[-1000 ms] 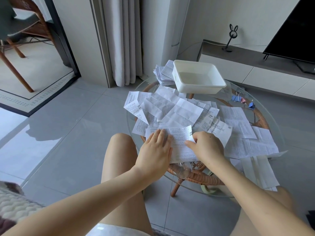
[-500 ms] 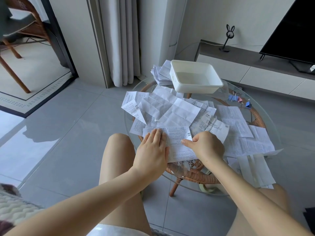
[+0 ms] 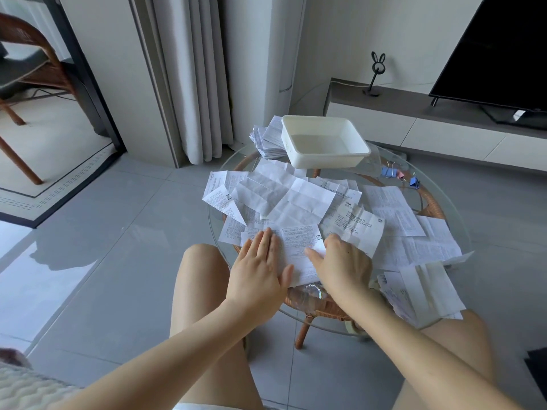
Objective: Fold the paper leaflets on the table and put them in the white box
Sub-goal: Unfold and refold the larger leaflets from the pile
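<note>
Left hand (image 3: 260,270) has flattened; straight fingers (image 3: 268,242) press the leaflet (image 3: 299,241). Right hand (image 3: 346,261): we cannot tell its grip. White box (image 3: 325,161) ahead, nearer it.

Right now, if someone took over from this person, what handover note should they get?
Left hand: flat, fingers straight, pressing the leaflet at the near edge of the table.
Right hand: on the same leaflet's right end; I cannot tell whether it is pinching or only pressing.
Box: at the far edge, nothing visible inside. A stack of leaflets lies beside it, on its left.
Done: nothing boxed.
Left: finish this fold, box it, then do the many loose leaflets spread over the table.
</note>
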A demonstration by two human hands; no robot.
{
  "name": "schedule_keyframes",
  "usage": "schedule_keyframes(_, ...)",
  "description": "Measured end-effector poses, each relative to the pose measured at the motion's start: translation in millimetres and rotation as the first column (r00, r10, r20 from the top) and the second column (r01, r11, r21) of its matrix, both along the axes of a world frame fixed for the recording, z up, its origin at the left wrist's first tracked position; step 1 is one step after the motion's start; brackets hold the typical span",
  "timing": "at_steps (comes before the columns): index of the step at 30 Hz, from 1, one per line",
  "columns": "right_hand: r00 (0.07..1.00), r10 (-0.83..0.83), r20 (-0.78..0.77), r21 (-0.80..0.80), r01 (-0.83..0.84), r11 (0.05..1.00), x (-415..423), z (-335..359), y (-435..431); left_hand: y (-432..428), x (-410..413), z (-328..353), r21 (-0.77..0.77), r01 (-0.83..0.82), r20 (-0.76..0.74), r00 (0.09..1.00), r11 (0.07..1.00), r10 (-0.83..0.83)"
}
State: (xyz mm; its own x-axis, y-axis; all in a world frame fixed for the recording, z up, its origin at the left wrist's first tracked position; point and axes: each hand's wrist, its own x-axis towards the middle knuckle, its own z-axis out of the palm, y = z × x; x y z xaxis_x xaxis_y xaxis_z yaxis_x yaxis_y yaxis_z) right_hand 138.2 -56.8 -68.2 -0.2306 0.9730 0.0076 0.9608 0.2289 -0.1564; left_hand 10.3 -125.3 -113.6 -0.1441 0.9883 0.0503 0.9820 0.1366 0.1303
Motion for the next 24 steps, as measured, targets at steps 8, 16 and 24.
schedule_keyframes(8, 0.993, 0.099, 0.059, 0.425, -0.114, 0.898, 6.3, -34.1, -34.0, -0.5, 1.2, -0.5, -0.064, -0.012, -0.069, 0.998, 0.998, 0.008)
schedule_keyframes(16, 0.998, 0.034, -0.053, 0.368, -0.012, 0.93, 24.9, -42.5, -28.5, -3.4, -7.4, 0.2, -0.057, 0.07, -0.076, 0.994, 0.996, -0.075)
schedule_keyframes(24, 0.988, 0.059, -0.144, 0.343, -0.006, 0.939, 19.6, -53.0, -27.9, -21.2, -42.9, -7.1, 0.054, 0.211, -0.04, 0.977, 0.976, -0.209)
